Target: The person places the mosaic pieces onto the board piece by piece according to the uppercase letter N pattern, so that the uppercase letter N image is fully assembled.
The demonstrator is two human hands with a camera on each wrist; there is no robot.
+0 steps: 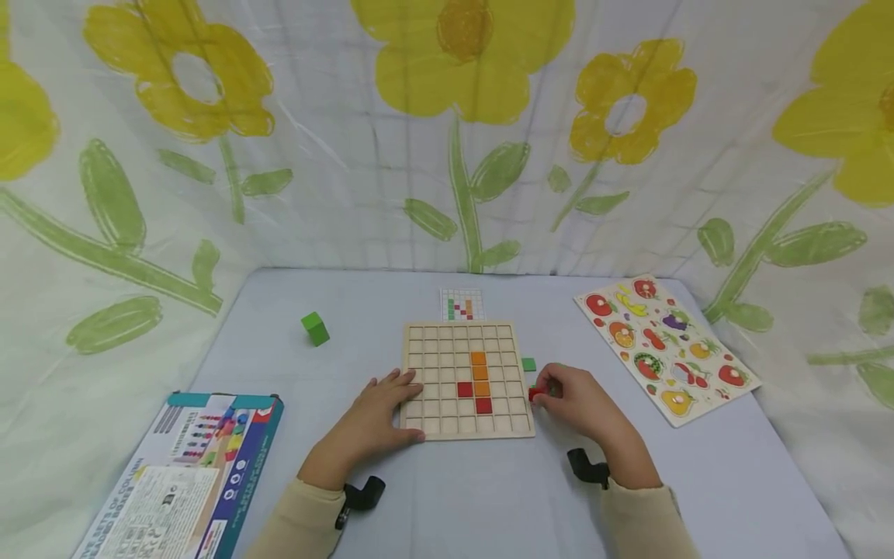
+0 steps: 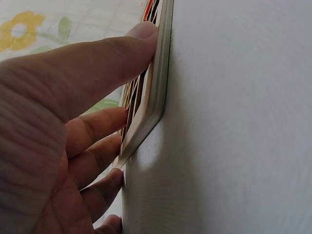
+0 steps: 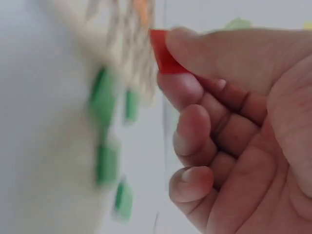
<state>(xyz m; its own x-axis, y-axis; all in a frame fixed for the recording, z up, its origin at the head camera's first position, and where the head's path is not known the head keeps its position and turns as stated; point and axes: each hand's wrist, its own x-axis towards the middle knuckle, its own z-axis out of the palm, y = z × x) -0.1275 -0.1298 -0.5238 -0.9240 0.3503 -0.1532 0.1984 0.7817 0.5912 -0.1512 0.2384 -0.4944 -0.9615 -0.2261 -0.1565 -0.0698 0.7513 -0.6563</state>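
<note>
R. hand [image 1: 587, 407] pinched small red block [image 3: 165, 56], partly hidden, at R. edge of square pale-wood grid board [image 1: 436, 353]. L. hand [image 1: 370, 419], fingers spread, touched board's L. edge. Small green blocks [image 3: 103, 102] were blurred, R.-wrist view.

The grid board [image 1: 447, 374] looks like matt wood, the red block [image 3: 166, 62] smooth.

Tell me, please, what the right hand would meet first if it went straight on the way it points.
The right hand would probably meet the grid board at its right edge, red block first, though height is unclear.
</note>
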